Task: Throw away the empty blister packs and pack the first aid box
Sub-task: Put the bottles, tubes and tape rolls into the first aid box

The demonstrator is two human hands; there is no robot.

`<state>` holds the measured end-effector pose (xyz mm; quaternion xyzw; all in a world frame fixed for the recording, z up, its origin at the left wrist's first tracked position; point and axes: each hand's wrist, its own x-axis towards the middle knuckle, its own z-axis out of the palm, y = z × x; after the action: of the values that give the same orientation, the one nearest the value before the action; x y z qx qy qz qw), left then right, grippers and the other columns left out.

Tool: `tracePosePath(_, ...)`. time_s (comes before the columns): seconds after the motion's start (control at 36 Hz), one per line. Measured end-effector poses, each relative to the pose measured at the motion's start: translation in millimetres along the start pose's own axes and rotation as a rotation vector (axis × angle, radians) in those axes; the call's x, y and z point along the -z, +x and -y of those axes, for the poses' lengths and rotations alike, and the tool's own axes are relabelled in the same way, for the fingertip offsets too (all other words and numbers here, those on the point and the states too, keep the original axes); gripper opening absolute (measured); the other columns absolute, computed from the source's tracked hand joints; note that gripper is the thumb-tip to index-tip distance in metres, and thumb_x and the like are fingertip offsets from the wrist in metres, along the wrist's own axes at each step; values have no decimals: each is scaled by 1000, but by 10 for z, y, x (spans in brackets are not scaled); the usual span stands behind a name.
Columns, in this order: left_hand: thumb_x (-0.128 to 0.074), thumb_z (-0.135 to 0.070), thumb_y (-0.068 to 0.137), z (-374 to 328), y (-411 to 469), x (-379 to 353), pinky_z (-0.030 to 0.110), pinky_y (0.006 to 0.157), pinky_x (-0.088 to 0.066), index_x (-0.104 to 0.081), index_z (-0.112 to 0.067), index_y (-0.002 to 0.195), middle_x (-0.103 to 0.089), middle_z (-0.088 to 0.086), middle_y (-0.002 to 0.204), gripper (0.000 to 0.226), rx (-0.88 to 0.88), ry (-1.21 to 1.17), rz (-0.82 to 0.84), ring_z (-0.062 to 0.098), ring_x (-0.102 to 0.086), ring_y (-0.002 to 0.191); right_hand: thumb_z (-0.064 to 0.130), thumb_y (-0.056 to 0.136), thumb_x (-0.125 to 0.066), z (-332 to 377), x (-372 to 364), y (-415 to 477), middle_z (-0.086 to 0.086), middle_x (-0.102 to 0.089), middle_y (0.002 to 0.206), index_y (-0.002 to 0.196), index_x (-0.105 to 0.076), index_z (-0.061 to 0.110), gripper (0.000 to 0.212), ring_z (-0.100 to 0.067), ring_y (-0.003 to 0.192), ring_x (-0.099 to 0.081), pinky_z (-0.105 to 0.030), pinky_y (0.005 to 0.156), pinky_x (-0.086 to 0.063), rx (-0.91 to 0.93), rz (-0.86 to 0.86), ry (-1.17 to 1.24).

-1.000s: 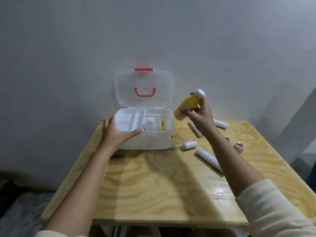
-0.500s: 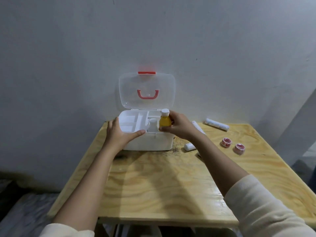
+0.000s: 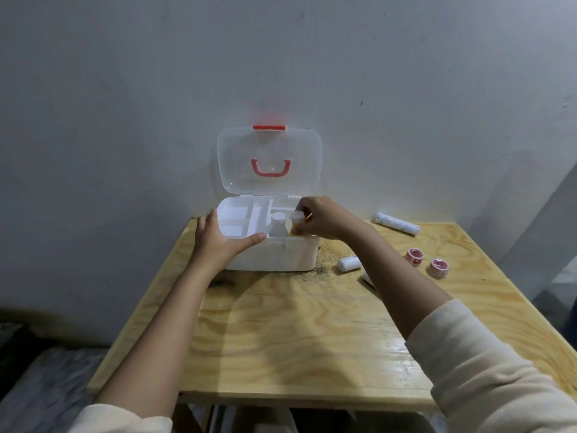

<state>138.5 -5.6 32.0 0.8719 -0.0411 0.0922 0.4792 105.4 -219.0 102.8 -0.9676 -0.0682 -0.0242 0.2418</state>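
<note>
A white first aid box (image 3: 274, 256) stands open at the back of the wooden table (image 3: 281, 332), its clear lid (image 3: 270, 160) with a red handle leaning on the wall. My left hand (image 3: 218, 242) holds the box's front left corner, thumb along the rim. My right hand (image 3: 321, 218) grips a yellow bottle with a white cap (image 3: 296, 225) inside the box's right compartment, next to a white bottle (image 3: 278, 225). The yellow bottle's lower part is hidden by the box wall.
On the table right of the box lie a short white roll (image 3: 349, 264), a long white tube (image 3: 397, 224) near the wall, and two small red-and-white tape rolls (image 3: 415, 256) (image 3: 439, 267). Another white tube (image 3: 368, 279) is partly hidden under my right forearm.
My right hand has carried the yellow bottle from the air right of the box down into the right compartment. My left hand has stayed on the box's front left corner.
</note>
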Motion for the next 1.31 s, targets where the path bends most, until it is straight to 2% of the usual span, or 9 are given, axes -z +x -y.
tracePosePath(0.25,-83,-61,55,-10,-5,3,39,107,-36,-38,-24,143,-34,3,145,105,-1,-3,6,19,-31,137,19,75,-72,-31,-48,-58,-9,-64,101,103,-62,7,32,-24,87,-57,-30,72,-49,26,-69,62)
tracePosePath(0.36,-83,-59,57,-28,-23,11,39,106,-36,-37,-23,143,-33,4,145,105,6,-2,6,21,-33,136,17,75,-72,-33,-109,-89,-3,-62,91,101,-64,8,29,-17,79,-53,-17,57,-40,32,-162,132)
tracePosePath(0.47,-78,-71,42,-55,-47,25,37,105,-36,-38,-24,142,-34,3,144,118,25,-13,25,20,-34,136,17,77,-70,-54,-135,-123,-2,-62,91,105,-66,8,29,-14,80,-53,-13,57,-37,56,-219,176)
tracePosePath(0.61,-69,-76,33,-86,-82,32,35,103,-35,-41,-24,140,-35,3,140,122,23,-35,15,19,-35,134,17,79,-70,-96,-155,-174,-8,-69,104,109,-66,9,31,-21,93,-63,-30,79,-52,80,-255,201)
tracePosePath(0.72,-75,-71,39,-84,-88,30,35,104,-35,-41,-24,140,-35,2,141,117,13,-54,11,18,-35,134,17,82,-68,-121,-175,-204,-8,-68,113,114,-64,8,34,-19,99,-63,-26,86,-51,103,-283,224)
tracePosePath(0.83,-86,-54,58,-48,-59,-3,33,101,-35,-41,-21,140,-34,4,143,98,2,-36,-15,20,-36,134,16,83,-66,-121,-199,-226,-9,-67,116,118,-62,7,36,-20,103,-62,-31,92,-51,111,-309,247)
tracePosePath(1.0,-86,-51,60,-33,-56,-3,36,106,-36,-44,-21,137,-39,4,140,92,-34,-32,-40,20,-36,133,21,86,-64,-241,-162,-208,-8,-70,112,112,-66,8,29,-17,101,-64,-31,94,-52,119,-381,311)
tracePosePath(1.17,-86,-49,61,-31,-56,-39,33,100,-37,-45,-17,135,-39,4,140,90,-38,-24,-66,21,-39,131,23,90,-57,-742,26,-189,-9,-66,117,114,-63,7,29,-20,108,-61,-29,92,-46,-102,-504,306)
tracePosePath(1.31,-86,-48,61,-11,-50,-48,31,94,-38,-47,-19,135,-44,4,137,88,-51,-23,-89,19,-41,127,32,94,-47,-1309,88,-143,-20,-40,143,136,-37,1,54,-33,131,-38,-39,106,-32,-463,-356,191)
